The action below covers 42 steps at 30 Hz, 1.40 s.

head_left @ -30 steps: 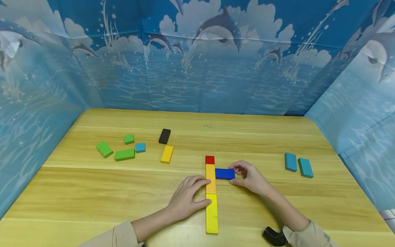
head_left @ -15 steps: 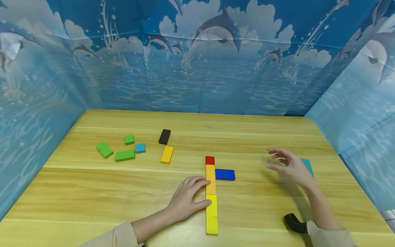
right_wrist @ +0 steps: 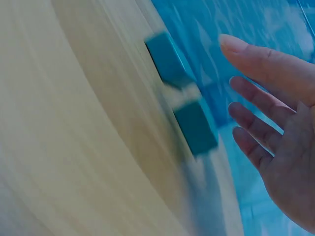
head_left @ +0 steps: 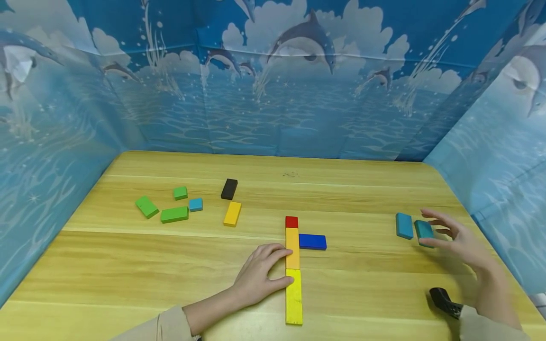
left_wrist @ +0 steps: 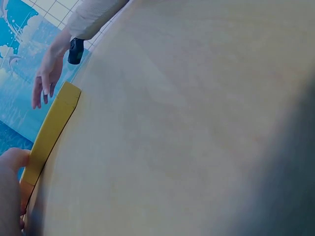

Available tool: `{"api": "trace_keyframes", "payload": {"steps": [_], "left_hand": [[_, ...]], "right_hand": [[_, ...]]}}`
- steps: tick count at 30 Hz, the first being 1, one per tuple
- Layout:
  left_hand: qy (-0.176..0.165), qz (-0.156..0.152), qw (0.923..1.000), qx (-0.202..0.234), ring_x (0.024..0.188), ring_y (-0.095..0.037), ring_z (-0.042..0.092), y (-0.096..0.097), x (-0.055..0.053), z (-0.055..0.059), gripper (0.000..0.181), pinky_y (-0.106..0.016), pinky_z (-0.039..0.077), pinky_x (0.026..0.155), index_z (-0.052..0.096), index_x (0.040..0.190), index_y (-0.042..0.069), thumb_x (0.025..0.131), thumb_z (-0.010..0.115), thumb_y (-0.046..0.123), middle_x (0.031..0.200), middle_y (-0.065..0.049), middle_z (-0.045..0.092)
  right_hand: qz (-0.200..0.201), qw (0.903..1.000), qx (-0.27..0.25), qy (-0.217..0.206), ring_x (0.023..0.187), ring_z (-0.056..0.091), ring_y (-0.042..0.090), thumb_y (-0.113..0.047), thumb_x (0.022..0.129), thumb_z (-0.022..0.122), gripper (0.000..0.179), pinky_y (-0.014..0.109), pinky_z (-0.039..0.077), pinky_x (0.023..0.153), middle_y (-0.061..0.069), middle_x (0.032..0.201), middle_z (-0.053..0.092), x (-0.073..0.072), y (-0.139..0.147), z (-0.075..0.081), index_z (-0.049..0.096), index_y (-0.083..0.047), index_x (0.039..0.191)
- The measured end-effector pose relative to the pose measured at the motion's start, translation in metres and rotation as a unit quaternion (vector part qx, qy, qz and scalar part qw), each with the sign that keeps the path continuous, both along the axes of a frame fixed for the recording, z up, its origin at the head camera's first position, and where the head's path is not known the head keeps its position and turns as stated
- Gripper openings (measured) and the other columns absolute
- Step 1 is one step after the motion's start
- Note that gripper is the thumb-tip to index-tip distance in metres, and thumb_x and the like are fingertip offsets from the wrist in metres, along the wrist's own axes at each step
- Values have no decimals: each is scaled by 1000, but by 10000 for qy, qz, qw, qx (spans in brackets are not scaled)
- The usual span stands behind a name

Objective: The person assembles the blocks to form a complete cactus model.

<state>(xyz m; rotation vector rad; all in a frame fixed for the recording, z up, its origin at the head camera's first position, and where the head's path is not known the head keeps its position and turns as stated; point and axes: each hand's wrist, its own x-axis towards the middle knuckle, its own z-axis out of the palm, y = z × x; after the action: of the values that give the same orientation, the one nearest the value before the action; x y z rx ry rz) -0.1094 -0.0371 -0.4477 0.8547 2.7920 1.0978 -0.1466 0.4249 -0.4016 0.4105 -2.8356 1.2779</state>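
A row of wooden blocks runs away from me: a long yellow block (head_left: 294,305), an orange block (head_left: 292,239) and a small red block (head_left: 292,222) at the far end. From the orange block's right side a dark blue block (head_left: 313,242) sticks out. My left hand (head_left: 256,274) rests against the row, its thumb on the yellow block and a fingertip on the orange one. At the right, my right hand (head_left: 458,241) holds nothing; its thumb and fingers are spread over the nearer of two teal blocks. The right wrist view shows this teal block (right_wrist: 197,127) apart from the fingers.
The other teal block (head_left: 404,226) lies just left of it. Farther left are several green blocks (head_left: 174,214), a small light blue block (head_left: 195,204), a black block (head_left: 229,189) and an amber block (head_left: 232,214). A dolphin-print curtain (head_left: 273,109) encloses the wooden table (head_left: 170,265).
My right hand has let go of the dark blue block beside the orange one and moved right to the teal blocks. My left hand has stayed on the row.
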Motion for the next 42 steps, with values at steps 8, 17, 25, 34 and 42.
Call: {"api": "trace_keyframes", "payload": {"steps": [8, 17, 25, 34, 42], "left_hand": [[42, -17, 10000, 47, 120, -17, 38, 0, 0, -1, 51, -42, 33, 97, 51, 128, 25, 84, 59, 48, 130, 5, 46], [2, -8, 10000, 51, 120, -16, 38, 1, 0, 0, 51, -41, 33, 98, 51, 128, 25, 84, 60, 47, 129, 5, 46], [52, 6, 10000, 64, 120, -16, 38, 1, 0, -1, 50, -41, 33, 98, 51, 128, 25, 84, 59, 48, 129, 5, 46], [120, 20, 9999, 74, 120, -17, 38, 1, 0, -2, 50, -41, 34, 97, 51, 128, 25, 84, 59, 48, 129, 5, 46], [70, -4, 10000, 61, 120, -16, 38, 0, 1, 0, 52, -41, 34, 97, 51, 129, 25, 83, 60, 48, 129, 5, 45]], "right_hand": [[-1, 9985, -41, -545, 103, 36, -11, 1, 87, 58, 70, 10, 40, 71, -23, 127, 33, 5, 33, -11, 24, -14, 146], [17, 9966, 81, -825, 103, 34, -16, -4, 87, 59, 70, 9, 33, 73, -27, 124, 33, 4, 43, -18, 22, -11, 146], [15, 9922, 228, -1222, 103, 30, -23, -13, 88, 61, 68, 8, 33, 74, -32, 123, 31, 3, 45, -18, 23, -9, 145], [102, 9940, 461, -988, 102, 32, -19, -11, 87, 61, 72, 8, 32, 74, -30, 120, 31, 2, 43, -17, 19, -11, 146], [-62, 9925, 761, -957, 98, 31, -20, -17, 87, 62, 67, 14, 35, 71, -33, 115, 31, 1, 43, -17, 27, -11, 144]]}}
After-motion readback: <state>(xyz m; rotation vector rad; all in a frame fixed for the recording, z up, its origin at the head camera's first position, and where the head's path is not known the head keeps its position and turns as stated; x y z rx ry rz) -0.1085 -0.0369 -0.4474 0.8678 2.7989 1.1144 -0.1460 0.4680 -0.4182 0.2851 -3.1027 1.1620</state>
